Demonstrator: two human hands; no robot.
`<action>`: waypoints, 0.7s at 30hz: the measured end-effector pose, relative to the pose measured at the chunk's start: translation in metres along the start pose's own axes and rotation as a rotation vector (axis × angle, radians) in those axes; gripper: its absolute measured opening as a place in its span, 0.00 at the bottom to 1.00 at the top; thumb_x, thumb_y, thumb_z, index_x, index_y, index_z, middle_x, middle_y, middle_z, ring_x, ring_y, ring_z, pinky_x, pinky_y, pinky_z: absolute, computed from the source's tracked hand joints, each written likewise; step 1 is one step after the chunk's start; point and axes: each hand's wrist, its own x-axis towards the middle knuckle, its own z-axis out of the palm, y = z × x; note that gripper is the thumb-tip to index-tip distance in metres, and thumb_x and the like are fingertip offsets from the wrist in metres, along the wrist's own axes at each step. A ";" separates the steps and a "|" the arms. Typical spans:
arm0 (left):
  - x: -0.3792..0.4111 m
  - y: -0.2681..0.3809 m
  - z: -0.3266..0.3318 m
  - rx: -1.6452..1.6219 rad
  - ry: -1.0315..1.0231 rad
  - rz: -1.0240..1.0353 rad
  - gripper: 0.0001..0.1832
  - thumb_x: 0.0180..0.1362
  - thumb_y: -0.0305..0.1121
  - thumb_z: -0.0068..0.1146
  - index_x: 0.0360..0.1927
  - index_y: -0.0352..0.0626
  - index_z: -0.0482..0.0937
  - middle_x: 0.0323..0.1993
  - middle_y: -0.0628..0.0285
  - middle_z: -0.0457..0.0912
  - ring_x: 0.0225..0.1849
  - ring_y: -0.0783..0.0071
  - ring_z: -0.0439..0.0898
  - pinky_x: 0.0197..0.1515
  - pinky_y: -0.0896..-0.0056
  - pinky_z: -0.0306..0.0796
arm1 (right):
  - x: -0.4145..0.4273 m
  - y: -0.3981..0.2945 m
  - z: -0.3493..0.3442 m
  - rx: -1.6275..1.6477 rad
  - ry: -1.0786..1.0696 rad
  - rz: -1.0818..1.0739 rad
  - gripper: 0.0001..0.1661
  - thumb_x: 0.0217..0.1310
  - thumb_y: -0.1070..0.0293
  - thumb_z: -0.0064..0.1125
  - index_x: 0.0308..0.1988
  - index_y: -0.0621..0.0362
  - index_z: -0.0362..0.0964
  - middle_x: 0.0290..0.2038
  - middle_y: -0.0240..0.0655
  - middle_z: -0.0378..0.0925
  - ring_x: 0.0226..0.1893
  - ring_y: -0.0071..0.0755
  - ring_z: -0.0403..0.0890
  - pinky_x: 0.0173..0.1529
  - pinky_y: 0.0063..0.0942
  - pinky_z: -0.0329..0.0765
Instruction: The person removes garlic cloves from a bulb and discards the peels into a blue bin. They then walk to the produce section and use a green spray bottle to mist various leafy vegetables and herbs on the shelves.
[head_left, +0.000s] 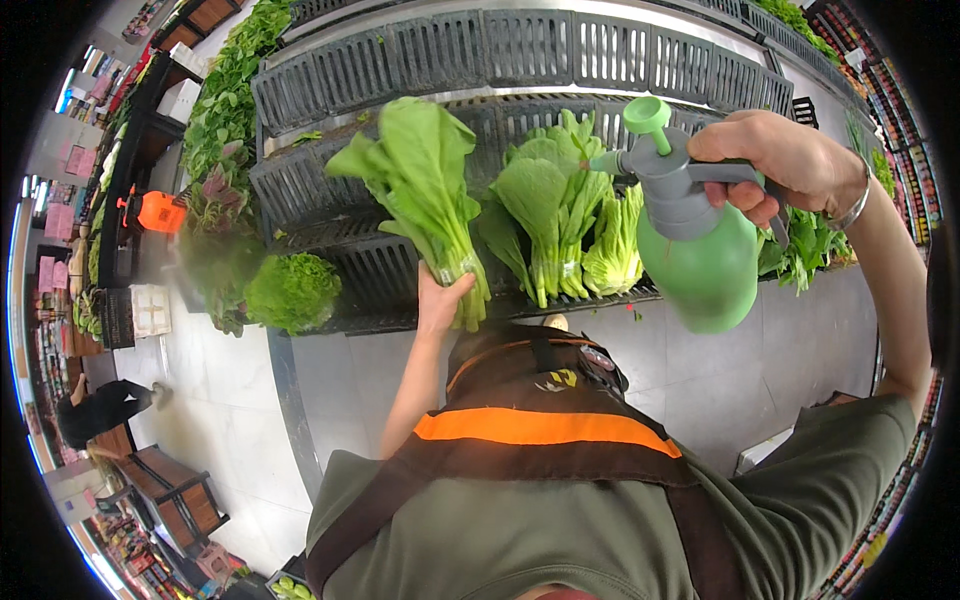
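Note:
My left hand (444, 296) is closed around the stalks of a bunch of leafy greens (427, 172), its leaves pointing away from me over the rack. A clear band wraps the stalks near my fingers. On the right, my right hand (780, 161) grips the handle of a pump spray bottle (701, 277) with a translucent green tank and grey head. The nozzle points left, towards bundled leafy greens (551, 217) standing at the rack's front edge. Whether spray is coming out cannot be made out. A pale green lettuce (615, 244) stands between those bundles and the bottle.
Slatted black plastic crates (442, 52) form the tiered rack before me. Frilly lettuce (292, 292) and reddish leaf greens (221, 217) lie left, near an orange spray bottle (159, 211). More greens (806, 247) sit behind the green bottle. A person (105, 412) is at far left.

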 end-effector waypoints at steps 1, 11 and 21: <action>-0.001 -0.002 0.008 0.143 0.037 0.004 0.34 0.42 0.38 0.66 0.50 0.32 0.65 0.43 0.52 0.75 0.45 0.59 0.75 0.50 0.64 0.69 | -0.001 0.008 -0.003 0.033 0.008 0.012 0.23 0.59 0.58 0.46 0.21 0.67 0.68 0.10 0.27 0.58 0.08 0.20 0.58 0.13 0.21 0.56; -0.022 0.025 0.061 1.013 0.440 0.371 0.46 0.33 0.38 0.75 0.53 0.30 0.60 0.51 0.42 0.65 0.55 0.47 0.62 0.58 0.51 0.58 | -0.025 0.077 -0.029 -0.012 0.117 0.102 0.23 0.60 0.57 0.45 0.23 0.66 0.68 0.13 0.31 0.63 0.11 0.22 0.61 0.17 0.23 0.61; -0.043 -0.021 0.108 1.023 -0.033 0.063 0.15 0.60 0.32 0.45 0.46 0.32 0.70 0.29 0.42 0.80 0.32 0.42 0.79 0.37 0.49 0.74 | -0.038 0.132 -0.034 0.221 0.189 0.042 0.24 0.61 0.55 0.45 0.23 0.65 0.69 0.12 0.32 0.64 0.09 0.23 0.62 0.15 0.22 0.59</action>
